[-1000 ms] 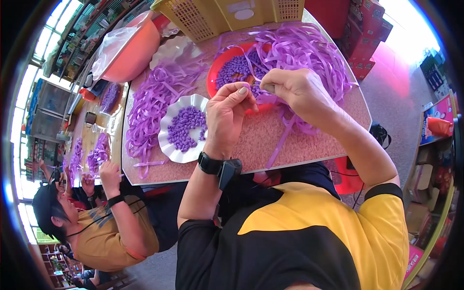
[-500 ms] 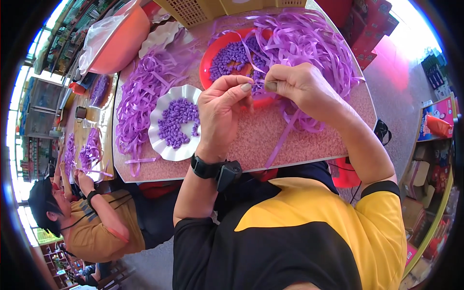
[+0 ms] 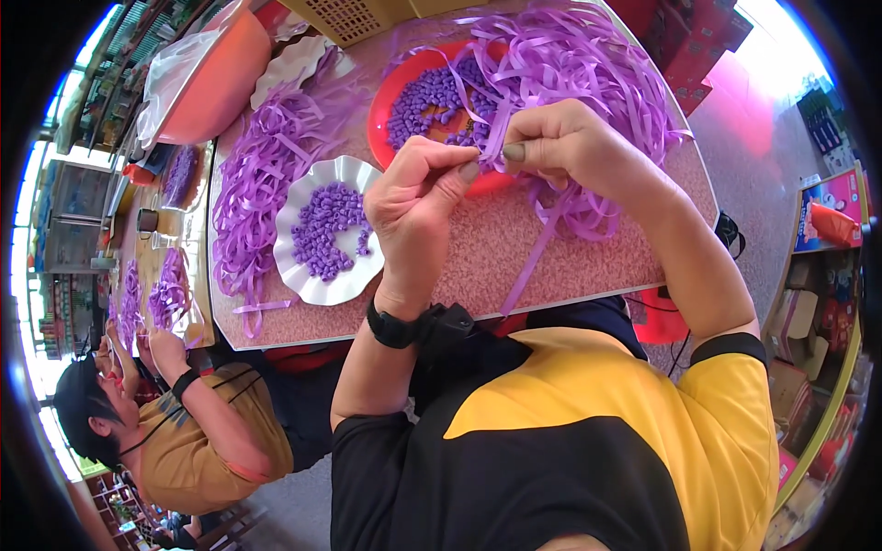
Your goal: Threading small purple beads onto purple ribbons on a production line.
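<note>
My left hand is closed, with thumb and forefinger pinched together at a purple ribbon. Close beside it, my right hand pinches the same ribbon; any small piece between the fingertips is too fine to make out. Both hands are raised over the near edge of a red plate that holds purple beads. A large heap of purple ribbons lies behind and to the right of my right hand. To the left of my left hand, a white scalloped dish holds more purple beads.
Another pile of purple ribbons covers the table's left side. A yellow crate stands at the back, and a big pink basin with plastic lining at the back left. At left, a co-worker handles ribbons at a neighbouring table.
My right hand has risen slightly, and a ribbon now shows upright between the two hands, where a thin strand was before. The view has shifted a little.
</note>
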`<state>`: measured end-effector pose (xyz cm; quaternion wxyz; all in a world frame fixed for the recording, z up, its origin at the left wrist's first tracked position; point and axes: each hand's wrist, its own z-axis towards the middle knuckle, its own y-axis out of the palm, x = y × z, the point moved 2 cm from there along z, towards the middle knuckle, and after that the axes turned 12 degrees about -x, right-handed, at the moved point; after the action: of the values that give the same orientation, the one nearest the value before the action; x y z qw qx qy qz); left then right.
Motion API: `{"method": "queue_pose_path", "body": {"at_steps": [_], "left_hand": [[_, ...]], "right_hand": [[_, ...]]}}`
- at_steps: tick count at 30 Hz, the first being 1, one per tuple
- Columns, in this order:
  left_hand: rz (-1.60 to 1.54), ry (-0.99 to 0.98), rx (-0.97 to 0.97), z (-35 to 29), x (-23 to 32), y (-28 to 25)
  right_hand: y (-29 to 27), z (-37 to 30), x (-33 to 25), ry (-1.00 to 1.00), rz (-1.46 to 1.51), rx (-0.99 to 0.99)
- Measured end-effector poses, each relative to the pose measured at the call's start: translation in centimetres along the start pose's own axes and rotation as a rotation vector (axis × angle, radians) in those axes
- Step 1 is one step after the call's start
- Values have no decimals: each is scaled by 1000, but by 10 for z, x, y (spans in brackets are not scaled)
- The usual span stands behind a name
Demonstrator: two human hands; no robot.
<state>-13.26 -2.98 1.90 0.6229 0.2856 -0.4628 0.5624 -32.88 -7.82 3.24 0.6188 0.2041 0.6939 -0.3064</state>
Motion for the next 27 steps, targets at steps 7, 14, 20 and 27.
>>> {"method": "queue_pose_path", "body": {"at_steps": [7,14,20,27], "left_hand": [[-130,-121,97,-2,2,8],[110,-47,99,-4,-2,6],[46,-44,108,-5,-3,8],[100,19,143,-2,-11,7]], "right_hand": [[0,-3,-2,63,56,-7],[0,-4,-5,89,30,-37],[3,-3,0,49,50,15],[4,-3,-1,58,-4,91]]}}
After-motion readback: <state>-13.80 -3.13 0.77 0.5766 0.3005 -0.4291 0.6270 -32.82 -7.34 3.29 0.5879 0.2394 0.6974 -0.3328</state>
